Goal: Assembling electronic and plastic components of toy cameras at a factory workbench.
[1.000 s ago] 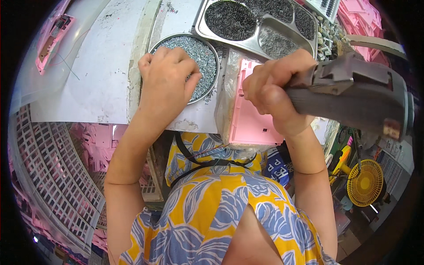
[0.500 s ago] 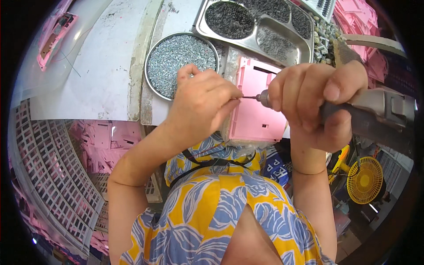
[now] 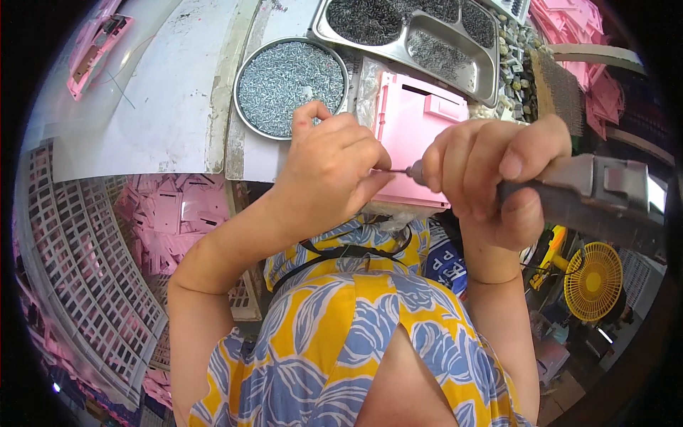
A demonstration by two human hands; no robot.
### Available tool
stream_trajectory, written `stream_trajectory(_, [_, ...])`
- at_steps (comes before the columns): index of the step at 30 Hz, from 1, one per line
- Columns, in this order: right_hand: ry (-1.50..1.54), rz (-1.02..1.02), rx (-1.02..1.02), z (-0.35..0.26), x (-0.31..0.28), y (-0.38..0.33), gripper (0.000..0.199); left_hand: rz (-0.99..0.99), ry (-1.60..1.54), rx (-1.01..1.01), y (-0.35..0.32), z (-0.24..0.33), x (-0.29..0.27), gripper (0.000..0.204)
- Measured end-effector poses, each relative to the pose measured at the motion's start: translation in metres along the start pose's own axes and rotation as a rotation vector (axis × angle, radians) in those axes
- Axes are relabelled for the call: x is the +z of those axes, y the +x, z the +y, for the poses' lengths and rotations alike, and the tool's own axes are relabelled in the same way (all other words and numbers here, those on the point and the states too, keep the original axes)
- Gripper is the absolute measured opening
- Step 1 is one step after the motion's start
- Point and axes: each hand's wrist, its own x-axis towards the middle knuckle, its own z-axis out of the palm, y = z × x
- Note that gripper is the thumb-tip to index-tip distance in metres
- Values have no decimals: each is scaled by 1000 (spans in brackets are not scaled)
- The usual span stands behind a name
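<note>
My right hand is wrapped around a grey powered screwdriver, which lies almost level and points left. Its thin bit reaches the fingertips of my left hand. There, thumb and forefinger are pinched together at the bit's tip; whatever sits between them is too small and hidden to name. Beneath both hands rests a pink plastic panel with a dark slot and a raised rectangular piece. Beyond my left hand stands a round metal dish full of small silvery screws.
A metal compartment tray of dark small parts is at the back. Small metal pieces and a bristly block lie right of it. Pink parts and a white plastic basket are lower left; a yellow fan is at right.
The table's things appear higher in the picture. Both hands, with bit and pinch still together, have come nearer to me over the panel, and more of its far right part shows.
</note>
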Motion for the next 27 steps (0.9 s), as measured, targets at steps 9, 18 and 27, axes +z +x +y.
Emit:
stream_trajectory(9, [-31, -42, 100, 19, 10, -36, 26, 211, -10, -50, 5, -29, -31, 42])
stream_trajectory(18, [-313, -229, -137, 35, 5, -36, 25, 81, 82, 139, 75, -34, 27, 24])
stream_trajectory(27, [699, -86, -248, -89, -58, -22, 25, 274, 107, 476, 84, 10, 2, 33])
